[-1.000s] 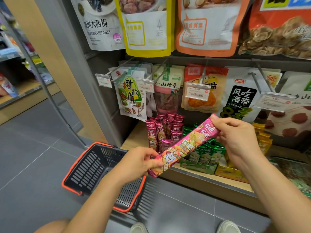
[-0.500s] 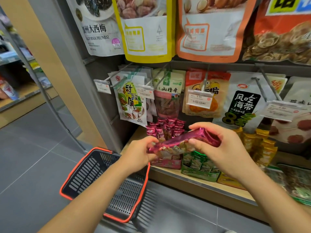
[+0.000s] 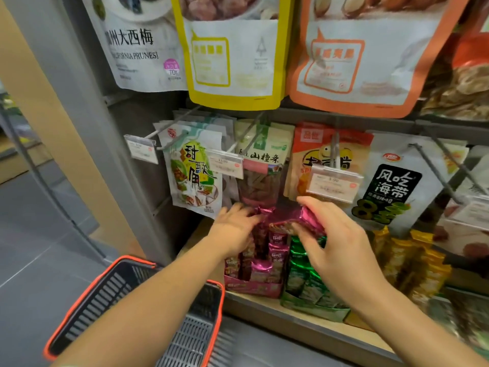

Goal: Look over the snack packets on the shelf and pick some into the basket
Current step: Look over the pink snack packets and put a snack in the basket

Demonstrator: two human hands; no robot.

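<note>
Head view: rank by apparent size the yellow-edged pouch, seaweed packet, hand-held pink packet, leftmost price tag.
Largest: yellow-edged pouch, though cropped.
Then seaweed packet.
Unsure: pink packet and leftmost price tag, since the right hand covers much of the packet.

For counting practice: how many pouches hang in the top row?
4, left to right: white prune pouch, yellow pouch, orange pouch, red pouch cut off at right; more may hang beyond.
</note>
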